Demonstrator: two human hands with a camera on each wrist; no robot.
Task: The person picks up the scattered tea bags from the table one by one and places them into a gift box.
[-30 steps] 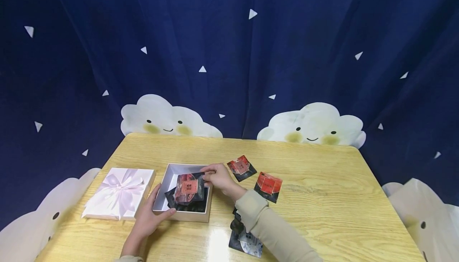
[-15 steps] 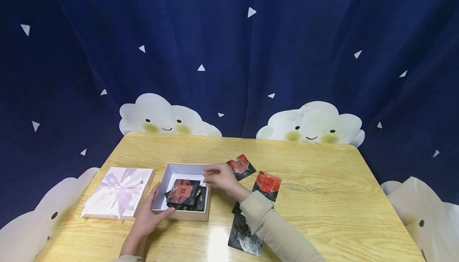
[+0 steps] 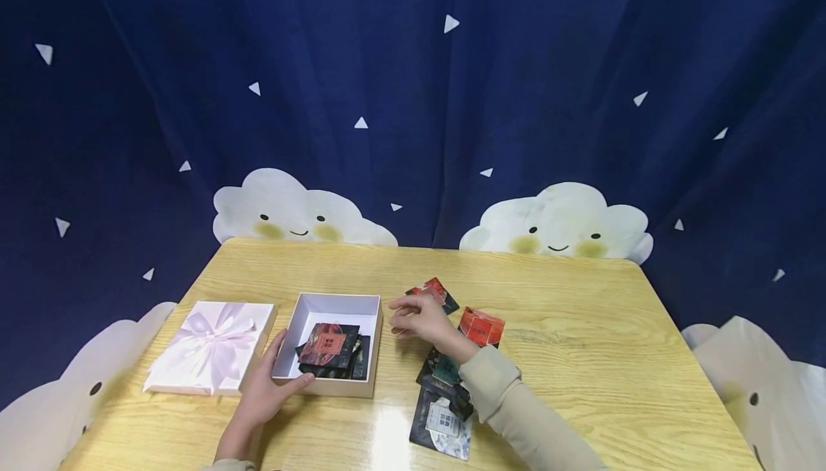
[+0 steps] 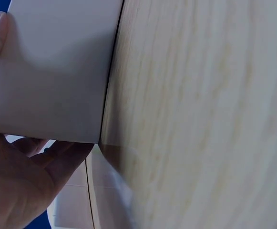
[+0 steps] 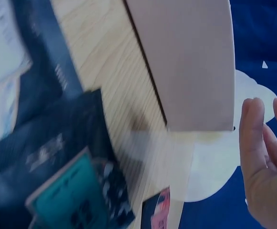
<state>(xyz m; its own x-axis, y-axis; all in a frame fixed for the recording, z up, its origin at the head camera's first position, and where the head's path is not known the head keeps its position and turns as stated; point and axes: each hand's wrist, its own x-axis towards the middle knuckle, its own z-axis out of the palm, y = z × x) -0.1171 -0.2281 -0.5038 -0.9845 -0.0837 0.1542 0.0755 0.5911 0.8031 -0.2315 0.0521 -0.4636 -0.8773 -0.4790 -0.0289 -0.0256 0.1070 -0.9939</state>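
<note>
My left hand [image 3: 263,393] grips the near left corner of a pale pink box [image 3: 338,387], its thumb at the front rim and its fingers along the left side. In the left wrist view that hand [image 4: 21,183] wraps the corner of the box wall [image 4: 57,71]. Inside the box lie several dark flat sachets, the top one [image 3: 328,345] with a red label. Just right of the box, my right hand [image 3: 426,322] hovers with loosely bent fingers, holding nothing. Below its wrist are a green-labelled sachet [image 3: 445,369] and a white-labelled sachet [image 3: 443,419].
Left of the box lies a white lid [image 3: 193,378] with a pale ribbon bow [image 3: 216,338]. Two red-and-black sachets lie farther back, one partly behind the right hand [image 3: 447,302], the other a red-labelled sachet [image 3: 487,326]. A dark blue curtain [image 3: 413,98] hangs behind the table [image 3: 581,370].
My right hand let go of the red-labelled sachet, which dropped onto the others in the box. It then moved right, out past the box edge. The left hand kept its place.
</note>
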